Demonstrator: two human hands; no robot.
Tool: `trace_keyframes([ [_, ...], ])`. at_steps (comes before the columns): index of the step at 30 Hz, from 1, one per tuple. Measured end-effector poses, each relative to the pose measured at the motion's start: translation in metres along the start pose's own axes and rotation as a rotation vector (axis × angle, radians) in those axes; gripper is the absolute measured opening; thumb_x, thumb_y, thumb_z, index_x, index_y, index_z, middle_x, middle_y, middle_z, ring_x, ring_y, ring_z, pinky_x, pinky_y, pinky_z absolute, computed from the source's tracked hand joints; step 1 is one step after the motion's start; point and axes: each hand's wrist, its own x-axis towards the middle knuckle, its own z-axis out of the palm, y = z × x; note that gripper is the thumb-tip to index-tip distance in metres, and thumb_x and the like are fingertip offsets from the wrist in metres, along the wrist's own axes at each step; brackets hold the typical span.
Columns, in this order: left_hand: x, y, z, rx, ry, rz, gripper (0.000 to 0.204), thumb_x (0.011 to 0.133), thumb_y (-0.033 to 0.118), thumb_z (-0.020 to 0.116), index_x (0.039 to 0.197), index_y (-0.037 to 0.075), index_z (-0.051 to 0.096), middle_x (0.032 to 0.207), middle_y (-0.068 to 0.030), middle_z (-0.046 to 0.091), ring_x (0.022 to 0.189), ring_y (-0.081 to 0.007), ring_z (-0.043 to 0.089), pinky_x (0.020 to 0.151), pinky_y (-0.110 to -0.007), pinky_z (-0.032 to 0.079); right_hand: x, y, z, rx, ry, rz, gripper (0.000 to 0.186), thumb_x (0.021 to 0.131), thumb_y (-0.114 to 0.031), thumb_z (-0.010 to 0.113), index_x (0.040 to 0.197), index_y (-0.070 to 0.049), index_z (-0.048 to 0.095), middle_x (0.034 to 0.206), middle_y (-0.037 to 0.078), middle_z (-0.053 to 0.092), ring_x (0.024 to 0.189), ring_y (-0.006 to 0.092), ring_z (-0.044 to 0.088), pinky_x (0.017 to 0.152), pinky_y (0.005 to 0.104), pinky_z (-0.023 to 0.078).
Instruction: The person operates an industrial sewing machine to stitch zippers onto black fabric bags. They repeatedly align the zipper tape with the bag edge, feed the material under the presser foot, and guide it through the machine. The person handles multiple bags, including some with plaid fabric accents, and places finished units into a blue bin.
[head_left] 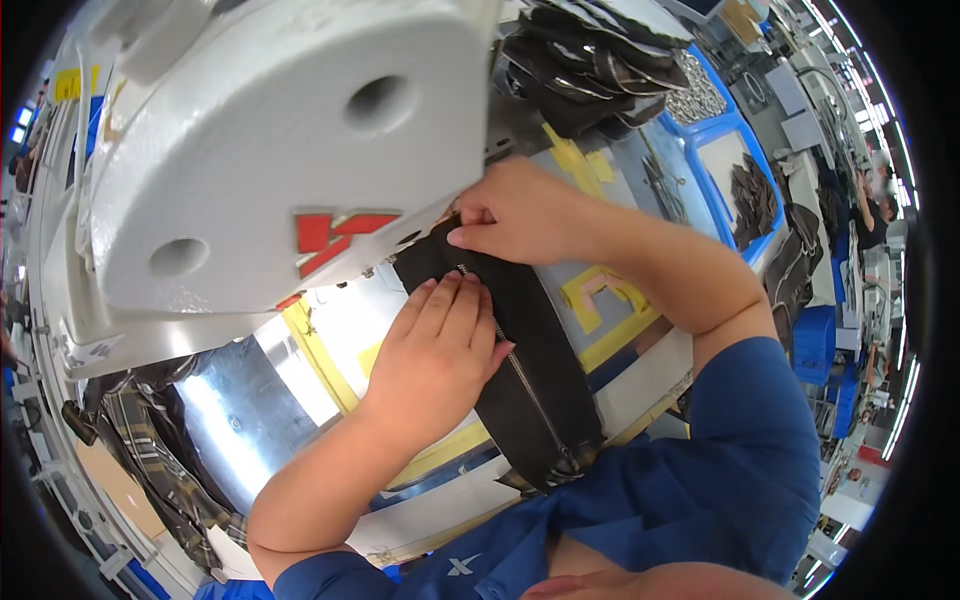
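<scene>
A strip of black fabric [550,340] with a metal zipper [530,393] along it lies lengthwise from under the white sewing machine [290,150] toward my body. My left hand [440,325] rests flat on the fabric and the zipper's upper part, its fingers stretched out toward the machine. At the far end of the strip, close against the machine head, my right hand [520,205] has its fingers curled in, with the thumb over the fabric. What its fingertips pinch is hidden by the hand and the machine head. The needle area is also out of sight behind the machine head.
Dark garment pieces [600,65] are piled at the back. A blue tray [735,135] at the right holds small metal parts and dark pieces. Scissors [663,185] lie nearby. Yellow tape [590,300] marks the tabletop. Plaid fabric [150,430] hangs at the left.
</scene>
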Motion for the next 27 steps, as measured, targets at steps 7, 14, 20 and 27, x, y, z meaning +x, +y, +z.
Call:
trace_keyframes([
  [7,-0.001,-0.003,0.000,-0.046,0.007,-0.001,0.054,0.083,0.031,0.081,0.121,-0.006,0.069,0.128,-0.0211,0.068,0.121,-0.0357,0.066,0.109,-0.048,0.051,-0.020,0.019,0.014,0.013,0.248,-0.460,0.018,0.089,-0.022,0.074,0.100,-0.008,0.076,0.120,0.010,0.075,0.105,0.0304,0.073,0.086,0.0408,0.059],
  [14,-0.001,-0.005,-0.001,-0.058,0.012,-0.001,0.056,0.081,0.030,0.082,0.121,-0.007,0.069,0.126,-0.0220,0.068,0.120,-0.0359,0.066,0.109,-0.047,0.052,-0.011,0.023,0.025,-0.038,0.300,-0.550,0.021,0.086,-0.016,0.078,0.105,-0.008,0.080,0.114,0.007,0.079,0.089,0.0270,0.076,0.076,0.0363,0.061],
  [20,-0.001,-0.005,0.000,-0.067,0.021,-0.006,0.056,0.080,0.029,0.083,0.121,-0.007,0.069,0.126,-0.0224,0.068,0.119,-0.0362,0.066,0.108,-0.047,0.052,-0.013,0.020,0.022,-0.156,0.317,-0.590,0.020,0.087,-0.018,0.078,0.104,-0.008,0.080,0.114,0.004,0.079,0.088,0.0250,0.077,0.075,0.0348,0.062],
  [27,-0.002,-0.007,-0.003,-0.053,0.049,-0.077,0.068,0.078,0.037,0.085,0.126,-0.007,0.066,0.130,-0.0243,0.066,0.121,-0.0406,0.064,0.107,-0.048,0.051,-0.015,0.017,0.018,-0.227,0.321,-0.591,0.020,0.087,-0.022,0.080,0.102,-0.009,0.080,0.111,0.003,0.079,0.087,0.0235,0.076,0.074,0.0343,0.061],
])
